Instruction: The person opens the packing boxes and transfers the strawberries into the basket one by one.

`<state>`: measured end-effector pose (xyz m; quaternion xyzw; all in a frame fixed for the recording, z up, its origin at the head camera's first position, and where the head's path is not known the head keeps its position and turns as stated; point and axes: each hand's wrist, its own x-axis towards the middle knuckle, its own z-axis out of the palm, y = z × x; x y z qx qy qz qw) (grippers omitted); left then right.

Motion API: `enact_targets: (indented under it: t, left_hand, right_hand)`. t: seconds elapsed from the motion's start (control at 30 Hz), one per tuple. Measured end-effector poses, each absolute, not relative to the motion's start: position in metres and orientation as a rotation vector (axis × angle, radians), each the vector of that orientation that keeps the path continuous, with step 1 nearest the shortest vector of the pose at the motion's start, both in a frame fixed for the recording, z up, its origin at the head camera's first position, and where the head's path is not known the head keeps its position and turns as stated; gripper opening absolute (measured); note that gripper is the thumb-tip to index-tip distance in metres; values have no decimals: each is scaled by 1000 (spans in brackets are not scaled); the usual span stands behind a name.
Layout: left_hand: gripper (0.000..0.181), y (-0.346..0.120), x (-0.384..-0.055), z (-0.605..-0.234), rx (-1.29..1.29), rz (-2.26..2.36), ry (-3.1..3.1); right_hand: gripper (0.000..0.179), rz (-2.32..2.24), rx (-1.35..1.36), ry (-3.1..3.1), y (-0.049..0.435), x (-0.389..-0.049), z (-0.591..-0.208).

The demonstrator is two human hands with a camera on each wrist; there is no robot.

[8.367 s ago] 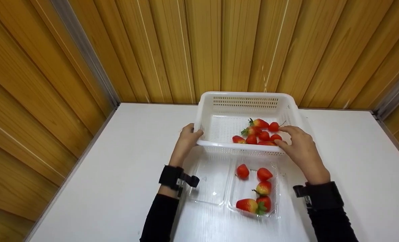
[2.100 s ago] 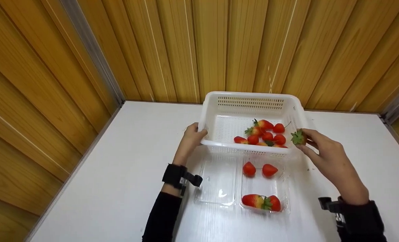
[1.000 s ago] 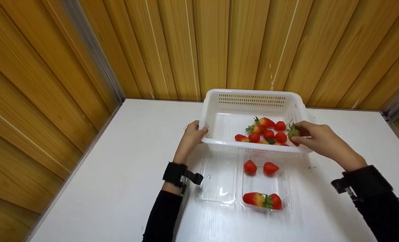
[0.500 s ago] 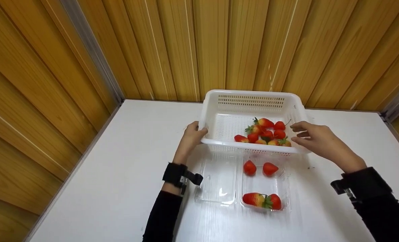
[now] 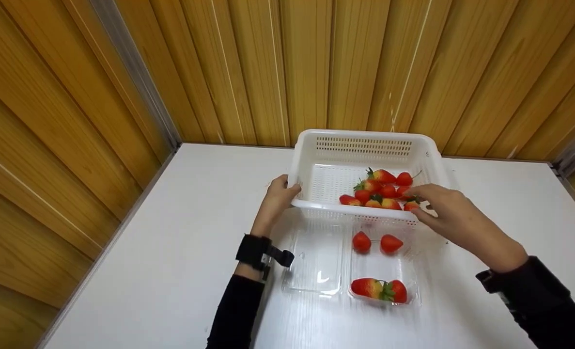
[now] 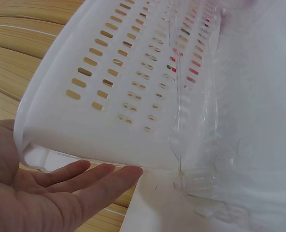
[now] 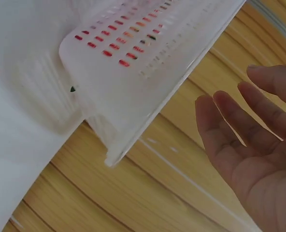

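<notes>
My left hand [image 5: 278, 198] grips the left rim of a white plastic basket [image 5: 365, 207], thumb over the edge and fingers along the outside wall. The basket is tilted slightly toward me. Inside, several strawberries [image 5: 383, 175] and smooth red fruits [image 5: 404, 179] are heaped toward the front right. My right hand [image 5: 449, 213] reaches over the basket's right side, thumb and fingers parted around a strawberry [image 5: 411, 206] in the front corner; the right wrist view shows its fingers [image 7: 208, 121] spread with nothing held. Below, a clear hinged box [image 5: 381, 266] holds a few fruits.
The box's transparent lid [image 5: 312, 261] lies flat on the left, its back part under the basket's front edge. All stand on a white table [image 5: 180, 232]. Wood-patterned walls [image 5: 302, 72] rise behind the basket and on the left.
A strawberry left the clear box earlier. My right hand lowered a leafy strawberry into the basket's front right corner, let go, and moved left over the fruit. The left hand stays on the rim.
</notes>
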<state>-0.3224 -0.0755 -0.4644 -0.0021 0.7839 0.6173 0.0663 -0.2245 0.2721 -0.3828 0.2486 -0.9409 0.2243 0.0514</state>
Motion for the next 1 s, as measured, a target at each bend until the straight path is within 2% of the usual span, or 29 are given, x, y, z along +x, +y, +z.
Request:
enact_targets:
  t: [0.17,0.43,0.67,1.0]
  left_hand:
    - [42,-75,-322,-463,4,1864,2373]
    - [42,-75,-322,-465,7,1847,2390]
    - [42,-72,-322,-467,14,1865,2360]
    - [43,-75,-322,-465,6,1878,2377]
  right_hand:
    - [31,625,936,-2784,252,-203,-384]
    - [28,629,1221,-3033,224,-184,-398]
    - [32,727,1229,-3265,211,-178,-413]
    - [28,698,1209,-3384,190,-177,-428]
